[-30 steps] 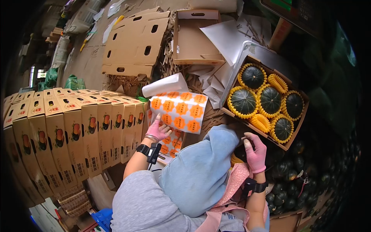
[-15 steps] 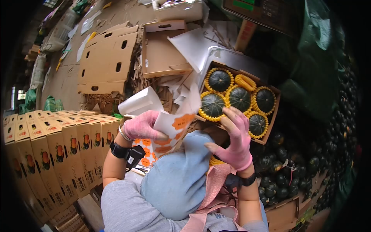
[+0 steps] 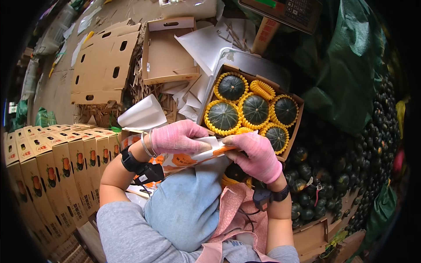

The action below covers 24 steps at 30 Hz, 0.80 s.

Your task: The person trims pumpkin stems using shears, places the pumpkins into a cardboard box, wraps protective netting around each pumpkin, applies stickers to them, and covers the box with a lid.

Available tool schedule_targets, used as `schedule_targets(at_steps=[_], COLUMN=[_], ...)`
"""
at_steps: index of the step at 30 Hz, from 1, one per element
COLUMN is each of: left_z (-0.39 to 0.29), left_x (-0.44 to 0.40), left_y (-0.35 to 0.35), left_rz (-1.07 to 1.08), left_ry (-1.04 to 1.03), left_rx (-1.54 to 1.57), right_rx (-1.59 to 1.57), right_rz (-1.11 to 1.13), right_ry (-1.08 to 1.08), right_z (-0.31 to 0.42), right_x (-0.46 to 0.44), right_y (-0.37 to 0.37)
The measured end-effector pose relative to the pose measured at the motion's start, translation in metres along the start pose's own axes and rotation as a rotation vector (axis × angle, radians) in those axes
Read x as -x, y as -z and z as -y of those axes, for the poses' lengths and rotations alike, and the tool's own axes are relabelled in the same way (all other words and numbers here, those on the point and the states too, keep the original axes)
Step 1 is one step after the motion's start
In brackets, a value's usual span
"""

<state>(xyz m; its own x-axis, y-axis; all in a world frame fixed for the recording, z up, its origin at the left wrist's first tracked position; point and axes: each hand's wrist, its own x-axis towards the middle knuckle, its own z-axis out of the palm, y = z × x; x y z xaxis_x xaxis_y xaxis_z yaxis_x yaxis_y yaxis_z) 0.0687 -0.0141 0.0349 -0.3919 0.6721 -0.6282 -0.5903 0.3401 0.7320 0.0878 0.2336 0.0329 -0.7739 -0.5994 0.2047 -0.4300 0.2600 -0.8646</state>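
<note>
My left hand (image 3: 179, 138), in a pink glove, pinches a white sheet of orange stickers (image 3: 179, 161) above my lap. At the sheet's right edge, the thumb and fingers of my gloved right hand (image 3: 258, 157) close on an orange strip; whether it is peeled off the backing I cannot tell. Just beyond both hands stands an open cardboard box (image 3: 300, 115) on a metal platform. It holds several dark green squashes (image 3: 255, 109) in yellow foam nets, plus a folded yellow foam net (image 3: 262, 90).
Printed cartons (image 3: 66, 166) stand in rows on the left. Flattened cardboard (image 3: 101, 65) and an open tray box (image 3: 169, 52) lie ahead. Loose dark squashes (image 3: 337, 175) pile up on the right, near a green sheet (image 3: 342, 92). A scale display (image 3: 289, 11) stands at the top.
My right hand has come down and left from over the box to the sticker sheet and closed on its edge. The view has shifted slightly, so the box appears further left.
</note>
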Motion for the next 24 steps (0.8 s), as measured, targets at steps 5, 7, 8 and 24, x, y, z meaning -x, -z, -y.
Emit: schedule_targets(at_steps=[5,7,8,24], left_z=[-0.002,-0.006,-0.007,0.022], left_x=[-0.008,-0.011,-0.011,-0.035], left_y=[-0.005,-0.004,-0.003,0.002], left_rz=[-0.141,-0.059,-0.024,-0.507], left_ry=[-0.069,-0.036,-0.019,-0.093], left_rx=[-0.177,-0.133,-0.111,-0.417], right_rx=[0.032,0.016,0.017,0.365], right_rz=[-0.065,-0.049,-0.049,-0.11], right_ry=[-0.098,-0.166,-0.13,0.171], right_z=[0.002,0.004,0.002,0.006], right_x=[0.013,0.014,0.014,0.014], right_y=[-0.004,-0.001,0.0,0.008])
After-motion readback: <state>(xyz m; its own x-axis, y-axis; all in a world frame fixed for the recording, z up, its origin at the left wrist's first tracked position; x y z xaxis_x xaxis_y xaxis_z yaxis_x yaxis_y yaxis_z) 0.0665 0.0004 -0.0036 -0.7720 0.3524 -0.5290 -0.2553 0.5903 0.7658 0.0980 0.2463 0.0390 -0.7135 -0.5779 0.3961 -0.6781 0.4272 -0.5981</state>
